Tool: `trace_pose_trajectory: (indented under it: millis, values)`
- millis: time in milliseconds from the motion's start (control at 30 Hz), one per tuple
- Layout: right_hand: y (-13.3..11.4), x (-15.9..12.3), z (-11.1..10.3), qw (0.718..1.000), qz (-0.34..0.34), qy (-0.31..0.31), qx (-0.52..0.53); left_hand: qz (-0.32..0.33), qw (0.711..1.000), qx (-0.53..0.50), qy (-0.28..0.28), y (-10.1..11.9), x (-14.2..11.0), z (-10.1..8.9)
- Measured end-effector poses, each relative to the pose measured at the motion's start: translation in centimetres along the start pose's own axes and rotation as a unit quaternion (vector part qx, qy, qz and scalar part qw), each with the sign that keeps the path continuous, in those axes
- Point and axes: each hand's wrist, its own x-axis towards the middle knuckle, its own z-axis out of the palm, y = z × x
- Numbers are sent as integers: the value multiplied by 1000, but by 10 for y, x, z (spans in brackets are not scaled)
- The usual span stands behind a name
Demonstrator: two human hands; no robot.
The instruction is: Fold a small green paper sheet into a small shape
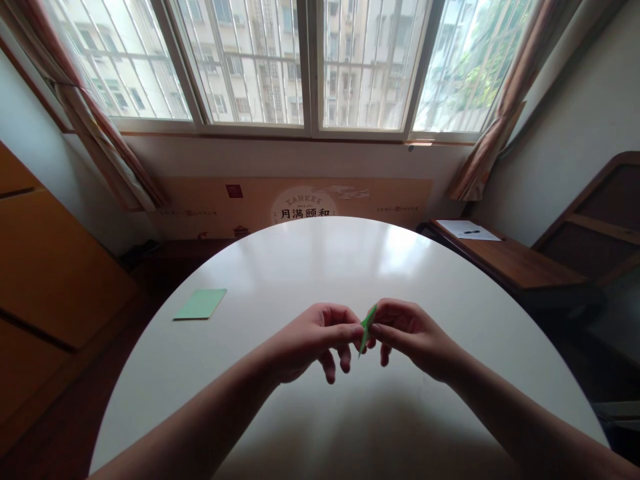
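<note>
A small piece of folded green paper [367, 328] is held up above the white round table [310, 263], seen nearly edge-on. My left hand [327, 337] pinches it from the left between thumb and forefinger, its other fingers hanging loosely below. From the other side my right hand [400, 327] grips the same paper with thumb and forefinger, the remaining fingers curled underneath. Both hands' fingertips meet close together at the paper and hide part of it. To the left on the table lies a stack of light green square paper [201, 304].
A brown wooden side table [525, 257] at the right carries a white sheet [467, 231] with a black pen on it. An orange-brown cabinet [55, 293] stands at the left. Behind the table are a printed panel [200, 207] and barred windows with curtains.
</note>
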Motion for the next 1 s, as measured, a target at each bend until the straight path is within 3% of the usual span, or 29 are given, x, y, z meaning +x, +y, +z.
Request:
trace_pose_trajectory:
  millis: [200, 1000]
  values:
    - [1, 1, 1, 1000, 9, 1, 17, 2, 1000, -2, -6, -1, 0, -1]
    - [10, 5, 6, 992, 49, 94, 71, 50, 995, 13, 84, -7, 8, 3]
